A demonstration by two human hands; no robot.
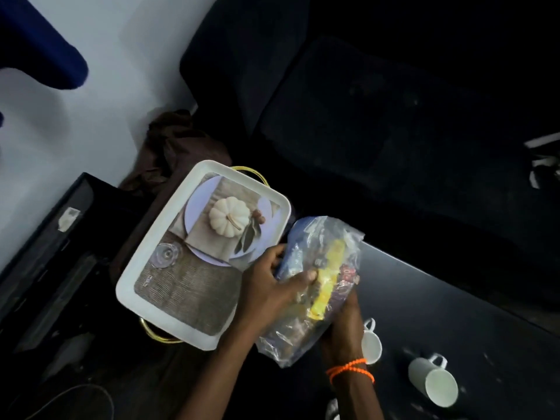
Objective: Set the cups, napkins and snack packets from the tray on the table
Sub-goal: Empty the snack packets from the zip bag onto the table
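Note:
A clear plastic bag of snack packets [325, 253], with yellow, blue and dark wrappers inside, is held in the air between the tray and the dark table [439, 301]. My left hand [269, 286] grips its left side from above. My right hand [342, 325], with an orange band at the wrist, holds its lower right side from beneath. The white tray [145, 268] with gold handles and a printed pumpkin picture lies to the left with nothing on it. Two white cups stand on the table: one [371, 344] just right of my right hand, another [433, 381] further right.
A dark sofa [378, 116] fills the upper right. A brown cloth [178, 147] lies behind the tray. A black box or shelf [45, 237] stands at the left beside a white wall. A cable [75, 395] runs across the floor at the lower left.

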